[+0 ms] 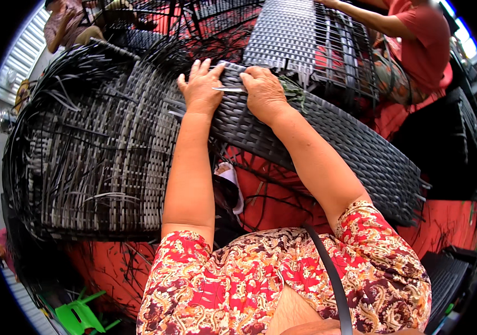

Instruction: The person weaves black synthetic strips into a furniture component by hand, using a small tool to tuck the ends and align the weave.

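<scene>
A long grey panel of woven flat plastic strips (333,134) slants from the upper middle down to the right. At its upper left end lies my left hand (202,86), fingers spread over the edge. My right hand (264,92) is closed on a pointed metal tool just above the weave. Its slim blade (229,89) points left toward my left hand; the handle is hidden in my fist, so I cannot tell whether it is a knife or an awl. Some greenish loose strips (294,92) show beside my right wrist.
A large woven piece (99,162) with shaggy loose strips stands left. At the upper right, a person in a red shirt (425,44) sits by a half-woven frame (344,50). Another person (65,25) is upper left. Cut strips litter the red floor (272,195). A green stool (79,315) stands lower left.
</scene>
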Tool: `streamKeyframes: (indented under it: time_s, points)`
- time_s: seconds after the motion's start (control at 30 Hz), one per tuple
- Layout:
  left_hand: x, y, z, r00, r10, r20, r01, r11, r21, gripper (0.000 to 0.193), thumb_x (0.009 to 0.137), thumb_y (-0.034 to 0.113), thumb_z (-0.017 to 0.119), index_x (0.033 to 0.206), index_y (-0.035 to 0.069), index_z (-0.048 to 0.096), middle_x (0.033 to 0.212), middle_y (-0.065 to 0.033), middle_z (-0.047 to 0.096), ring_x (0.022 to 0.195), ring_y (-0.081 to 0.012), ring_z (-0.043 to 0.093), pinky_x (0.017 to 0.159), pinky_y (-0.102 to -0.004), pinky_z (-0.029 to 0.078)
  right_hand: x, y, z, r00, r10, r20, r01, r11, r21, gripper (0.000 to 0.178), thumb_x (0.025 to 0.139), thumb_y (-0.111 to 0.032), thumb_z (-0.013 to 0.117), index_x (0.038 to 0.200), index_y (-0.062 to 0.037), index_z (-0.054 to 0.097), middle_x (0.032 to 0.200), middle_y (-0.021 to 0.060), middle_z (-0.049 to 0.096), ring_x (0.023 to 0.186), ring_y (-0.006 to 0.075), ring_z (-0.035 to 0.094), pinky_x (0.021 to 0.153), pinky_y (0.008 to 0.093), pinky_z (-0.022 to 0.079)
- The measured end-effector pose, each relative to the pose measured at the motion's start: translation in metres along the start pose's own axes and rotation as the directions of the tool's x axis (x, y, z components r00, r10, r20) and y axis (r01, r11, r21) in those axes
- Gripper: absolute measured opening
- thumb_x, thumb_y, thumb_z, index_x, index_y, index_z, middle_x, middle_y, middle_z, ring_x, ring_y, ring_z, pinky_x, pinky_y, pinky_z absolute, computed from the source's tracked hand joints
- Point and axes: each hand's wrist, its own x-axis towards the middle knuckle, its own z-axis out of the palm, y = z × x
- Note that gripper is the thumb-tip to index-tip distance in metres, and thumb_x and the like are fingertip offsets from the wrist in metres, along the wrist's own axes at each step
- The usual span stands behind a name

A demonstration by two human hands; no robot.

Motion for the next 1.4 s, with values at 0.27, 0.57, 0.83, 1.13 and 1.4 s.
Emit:
streamKeyframes:
  time_s: [0.27,0.57,0.83,1.13,1.4]
  points:
    - [0.012,0.0,0.005,0.961,-0.125,0.245,0.158,0.98,-0.119,0.044,0.087,0.017,0.04,0.125,0.035,0.054,0.135,-0.0001,0.049,0.126,-0.0155,0.043,0.104,-0.0623,0.018,-0.078,-0.022,-0.105,0.964,0.063,0.259,-0.083,0.994,0.07,0.015,0.079,-0.004,0.05,0.09,-0.0047,0.059,0.1,0.0101,0.059,0.099,0.0301,0.056,0.084,0.0408,0.046]
    - [-0.003,-0.054,0.06,0.914,0.148,-0.378,-0.115,0.987,0.11,0.043,0.073,0.031,0.057,0.116,0.027,0.061,0.131,-0.0107,0.047,0.12,-0.0287,0.041,0.087,-0.0531,0.038,-0.299,0.036,-0.186,0.539,0.75,0.383,-0.76,0.237,0.605,0.017,0.087,-0.004,0.049,0.096,-0.0013,0.064,0.084,0.0042,0.065,0.067,0.0052,0.053,0.06,0.0204,0.044]
    - [-0.021,-0.053,0.038,0.889,-0.377,0.261,0.402,0.914,-0.05,0.087,0.081,0.063,0.05,0.145,0.012,0.022,0.137,-0.0281,0.038,0.125,-0.0418,0.04,0.102,-0.0445,0.034,-0.377,0.07,-0.118,0.28,0.769,0.575,0.036,-0.607,0.794,0.016,0.086,-0.022,0.066,0.095,-0.0093,0.062,0.096,0.0056,0.067,0.078,0.0139,0.06,0.05,0.0229,0.04]
    - [-0.016,-0.099,0.072,0.758,-0.32,0.568,0.651,0.426,-0.628,0.052,0.078,0.043,0.072,0.102,-0.003,0.063,0.098,-0.0084,0.064,0.086,-0.0169,0.058,0.08,-0.0316,0.046,-0.335,0.092,-0.088,0.323,0.632,0.705,0.393,-0.767,0.507,0.026,0.075,-0.027,0.077,0.087,-0.0188,0.055,0.082,-0.0032,0.054,0.071,0.0221,0.058,0.046,0.029,0.035]
    - [-0.008,-0.02,0.04,0.895,-0.198,0.399,0.443,0.484,-0.755,0.037,0.085,0.03,0.067,0.094,-0.007,0.064,0.087,-0.0049,0.064,0.073,-0.012,0.057,0.069,-0.0259,0.046,-0.339,0.156,-0.103,0.286,0.771,0.569,0.428,-0.635,0.643,0.033,0.077,-0.026,0.076,0.089,-0.0176,0.046,0.064,-0.0013,0.047,0.05,0.0116,0.047,0.045,0.0254,0.036]
